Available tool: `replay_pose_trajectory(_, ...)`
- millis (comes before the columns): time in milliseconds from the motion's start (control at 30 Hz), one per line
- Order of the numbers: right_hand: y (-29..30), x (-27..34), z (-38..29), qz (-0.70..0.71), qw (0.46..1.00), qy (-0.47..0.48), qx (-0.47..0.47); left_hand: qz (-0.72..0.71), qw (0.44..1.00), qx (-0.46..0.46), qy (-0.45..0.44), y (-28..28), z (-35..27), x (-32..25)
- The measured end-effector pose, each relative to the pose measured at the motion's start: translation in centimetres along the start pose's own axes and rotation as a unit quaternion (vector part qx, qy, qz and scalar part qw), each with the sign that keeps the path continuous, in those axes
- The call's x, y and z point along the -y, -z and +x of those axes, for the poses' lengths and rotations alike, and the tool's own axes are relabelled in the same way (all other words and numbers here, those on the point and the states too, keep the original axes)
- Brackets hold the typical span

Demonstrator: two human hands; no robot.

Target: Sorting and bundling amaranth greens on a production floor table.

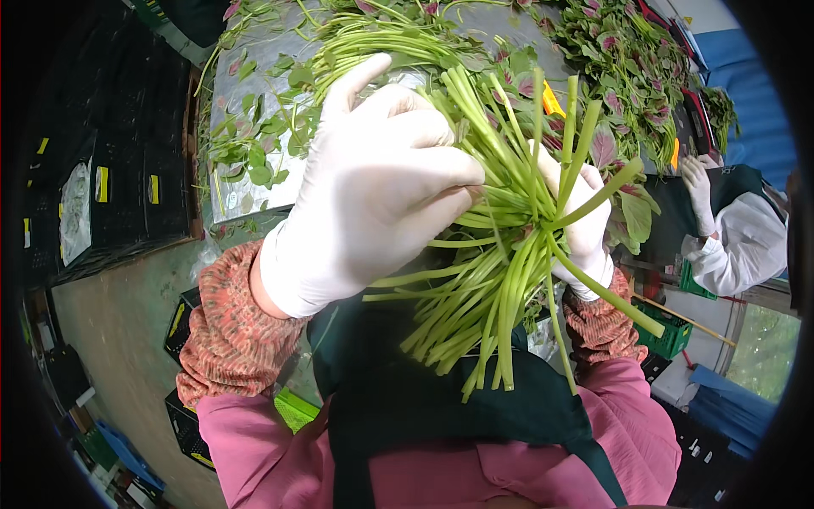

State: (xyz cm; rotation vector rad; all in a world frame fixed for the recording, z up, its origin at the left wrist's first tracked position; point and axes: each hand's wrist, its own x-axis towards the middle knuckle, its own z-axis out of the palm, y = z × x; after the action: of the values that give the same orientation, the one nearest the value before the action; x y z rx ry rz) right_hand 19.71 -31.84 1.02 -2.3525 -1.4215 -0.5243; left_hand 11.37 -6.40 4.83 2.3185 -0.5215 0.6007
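Note:
A bunch of green leafy stems [470, 305], with red-and-green amaranth-like leaves at its far side, is held up in front of my dark apron [407, 407]. My right hand [582, 216], in a white glove, grips it from the right, partly hidden behind cut stem ends that splay towards me. My left hand [375, 184], also white-gloved, is at the bunch's left side. Its thumb and fingertips pinch together on a thin translucent strand [494, 223] that hangs down across the stems. What that strand is, I cannot tell.
Beyond my hands, a metal table [254, 191] bears loose leaves and laid-out stems [381, 38]. A big leafy heap [617, 70] covers its right side. Stacked black crates [121, 210] stand left. At right are a co-worker's gloved hand [699, 197] and a green crate [664, 327].

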Motion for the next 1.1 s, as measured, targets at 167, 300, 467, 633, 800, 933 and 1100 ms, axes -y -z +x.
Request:
replay_pose_trajectory(167, 0.2, 0.6, 0.4, 0.03, 0.999, -0.023, -0.001, 0.015, 0.998, -0.061, 0.011, -0.3, 0.1, 0.6)
replay_pose_trajectory(300, 0.3, -0.5, -0.1, 0.016, 1.0, -0.023, -0.013, 0.108, 0.988, -0.109, 0.016, 2.8, 0.4, 1.0)
replay_pose_trajectory(467, 0.4, -2.4, -1.2, -0.013, 0.999, -0.042, -0.002, 0.182, 0.938, -0.269, 0.122, 8.0, -2.1, 4.4)
replay_pose_trajectory(633, -0.1, -1.6, -1.8, 0.098, 0.983, -0.157, -0.011, 0.665, 0.697, -0.077, 0.256, 11.5, -7.2, 9.7)
replay_pose_trajectory(800, -0.6, 0.5, -1.7, 0.239, 0.915, -0.325, -0.004, -0.025, 0.964, -0.073, 0.256, 7.6, -4.2, 5.9)
replay_pose_trajectory(933, 0.1, 3.2, -1.2, 0.268, 0.92, -0.286, 0.001, -0.393, 0.873, 0.1, 0.273, 4.6, -1.9, 4.7)
replay_pose_trajectory(1100, -1.3, 3.2, -1.6, 0.343, 0.875, -0.337, -0.061, -0.395, 0.887, 0.125, 0.206, 0.6, -2.3, 6.4)
